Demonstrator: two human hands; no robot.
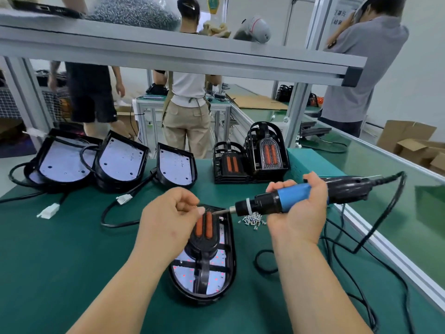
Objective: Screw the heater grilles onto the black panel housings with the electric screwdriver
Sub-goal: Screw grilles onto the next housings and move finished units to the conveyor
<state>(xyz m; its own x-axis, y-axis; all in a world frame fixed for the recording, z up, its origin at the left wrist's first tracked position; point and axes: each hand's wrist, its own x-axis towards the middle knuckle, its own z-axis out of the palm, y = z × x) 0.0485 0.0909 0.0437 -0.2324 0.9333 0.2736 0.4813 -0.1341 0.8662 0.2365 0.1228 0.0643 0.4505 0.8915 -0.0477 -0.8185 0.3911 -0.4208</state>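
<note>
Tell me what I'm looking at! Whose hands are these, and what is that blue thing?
The camera sits on a worker's head, so you see that person's own two hands from above. The right hand grips an electric screwdriver, a blue and black tool with a cord. The left hand seems to pinch a screw at its tip, though it is too small to be sure. Under the hands, on the green table, lies a black panel housing with a heater grille on it, the part with two orange bars. A pile of screws lies beside it. Farther back lie more housings and stacked grilles.
</note>
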